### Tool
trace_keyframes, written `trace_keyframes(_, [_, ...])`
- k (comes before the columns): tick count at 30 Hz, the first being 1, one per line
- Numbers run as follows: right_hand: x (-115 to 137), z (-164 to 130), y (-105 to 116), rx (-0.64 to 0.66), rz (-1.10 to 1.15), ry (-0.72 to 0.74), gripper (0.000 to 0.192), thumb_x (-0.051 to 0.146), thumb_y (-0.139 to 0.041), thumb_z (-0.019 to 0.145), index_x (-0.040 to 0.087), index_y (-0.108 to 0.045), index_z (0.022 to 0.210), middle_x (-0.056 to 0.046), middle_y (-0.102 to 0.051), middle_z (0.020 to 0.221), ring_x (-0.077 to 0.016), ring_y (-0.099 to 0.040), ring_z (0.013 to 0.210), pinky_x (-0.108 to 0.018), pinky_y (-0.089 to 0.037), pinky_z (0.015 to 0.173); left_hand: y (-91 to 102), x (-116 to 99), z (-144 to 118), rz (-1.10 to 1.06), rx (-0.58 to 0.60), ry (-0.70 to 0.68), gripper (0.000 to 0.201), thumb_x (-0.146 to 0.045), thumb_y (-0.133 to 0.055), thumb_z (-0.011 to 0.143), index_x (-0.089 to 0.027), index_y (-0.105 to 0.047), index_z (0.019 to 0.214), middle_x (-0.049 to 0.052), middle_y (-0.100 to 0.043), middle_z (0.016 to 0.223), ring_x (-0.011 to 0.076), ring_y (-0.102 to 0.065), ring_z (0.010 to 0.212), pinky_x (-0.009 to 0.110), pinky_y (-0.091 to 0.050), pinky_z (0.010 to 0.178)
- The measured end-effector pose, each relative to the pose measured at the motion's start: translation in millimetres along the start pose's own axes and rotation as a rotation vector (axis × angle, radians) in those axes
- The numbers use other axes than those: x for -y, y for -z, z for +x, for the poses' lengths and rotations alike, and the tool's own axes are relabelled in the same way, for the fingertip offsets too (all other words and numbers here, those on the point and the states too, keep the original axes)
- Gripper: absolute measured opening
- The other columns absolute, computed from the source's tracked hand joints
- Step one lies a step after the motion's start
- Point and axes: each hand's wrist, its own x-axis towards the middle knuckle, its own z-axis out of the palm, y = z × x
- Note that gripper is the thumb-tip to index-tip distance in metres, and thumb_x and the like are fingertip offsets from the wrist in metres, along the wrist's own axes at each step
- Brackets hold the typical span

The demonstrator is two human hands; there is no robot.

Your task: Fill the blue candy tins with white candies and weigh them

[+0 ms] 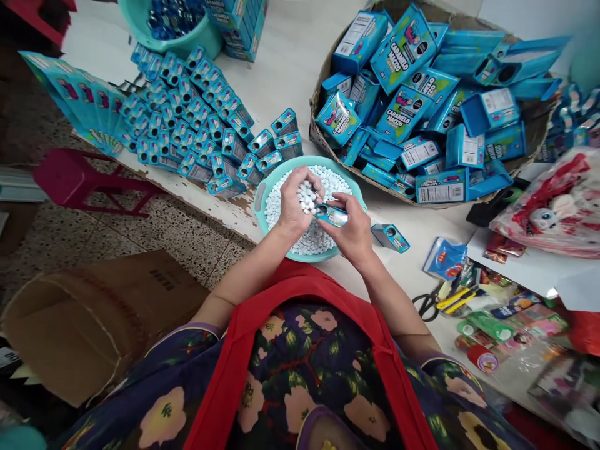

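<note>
A turquoise basin (259, 215) full of small white candies (332, 178) stands at the table's front edge, under both hands. My left hand (296, 203) is cupped over it, its fingers curled round a heap of white candies. In my right hand (354, 228) a small blue candy box (334, 216) is gripped between thumb and fingers, with a round dark hole at the end that faces left. The left hand's candies sit right against that hole. Just right of the basin, another blue box (390, 238) lies on the table.
Many small blue boxes (187, 119) stand in rows at the left. Behind them is a bowl of dark blue pieces (180, 40). A big carton (323, 125) of blue boxes fills the back right. Scissors (426, 305) and yellow cutters (457, 300) lie at the right.
</note>
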Motion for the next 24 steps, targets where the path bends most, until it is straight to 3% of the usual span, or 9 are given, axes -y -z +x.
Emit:
trace_keyframes(3, [4.1, 3.1, -5.3, 0.020, 0.007, -0.008, 0.050, 0.021, -0.074, 0.073, 0.025, -0.053, 0.118, -0.005, -0.071, 0.112, -0.0253, -0.068, 0.108, -0.045, -0.053, 0.095, -6.8, 4.3, -5.3, 0.026, -0.012, -0.124, 0.040, -0.041, -0.068, 0.084, -0.020, -0.042, 0.063, -0.005, -0.043, 0.057, 0.0066, -0.048, 0.049, 0.021, -0.041, 0.048])
trace_keyframes(6, [4.6, 4.2, -7.4, 0.014, -0.002, -0.005, 0.052, 0.021, -0.074, 0.073, 0.024, -0.052, 0.120, -0.005, -0.071, 0.110, -0.0254, -0.067, 0.107, -0.044, -0.053, 0.094, -8.0, 9.1, -6.0, 0.088, -0.048, -0.148, 0.042, -0.045, -0.070, 0.083, -0.020, -0.043, 0.063, -0.007, -0.041, 0.054, 0.0056, -0.044, 0.047, 0.020, -0.040, 0.048])
trace_keyframes(12, [4.8, 4.6, -5.2, 0.006, -0.033, 0.033, 0.052, 0.018, -0.074, 0.073, 0.023, -0.052, 0.120, -0.006, -0.071, 0.108, -0.0253, -0.066, 0.103, -0.043, -0.053, 0.089, -12.8, 9.1, -3.6, 0.130, -0.107, -0.130, 0.047, -0.057, -0.068, 0.081, -0.019, -0.045, 0.064, -0.007, -0.040, 0.054, 0.0036, -0.034, 0.041, 0.020, -0.028, 0.038])
trace_keyframes(17, [7.8, 3.1, -3.0, -0.001, -0.072, 0.082, 0.052, 0.017, -0.072, 0.074, 0.022, -0.053, 0.121, -0.007, -0.071, 0.109, -0.0255, -0.065, 0.104, -0.044, -0.052, 0.093, -19.9, 6.8, -6.7, 0.128, -0.087, -0.136, 0.048, -0.058, -0.068, 0.081, -0.019, -0.045, 0.064, -0.008, -0.037, 0.052, 0.0032, -0.030, 0.039, 0.020, -0.021, 0.035])
trace_keyframes(24, [3.5, 4.7, -3.5, -0.014, -0.037, 0.082, 0.048, 0.020, -0.073, 0.075, 0.024, -0.055, 0.120, -0.005, -0.071, 0.107, -0.0250, -0.065, 0.106, -0.044, -0.053, 0.094, -22.7, -3.9, -9.6, 0.171, -0.067, -0.031, 0.043, -0.056, -0.059, 0.088, -0.020, -0.051, 0.067, -0.007, -0.035, 0.051, 0.0044, -0.031, 0.039, 0.020, -0.023, 0.036])
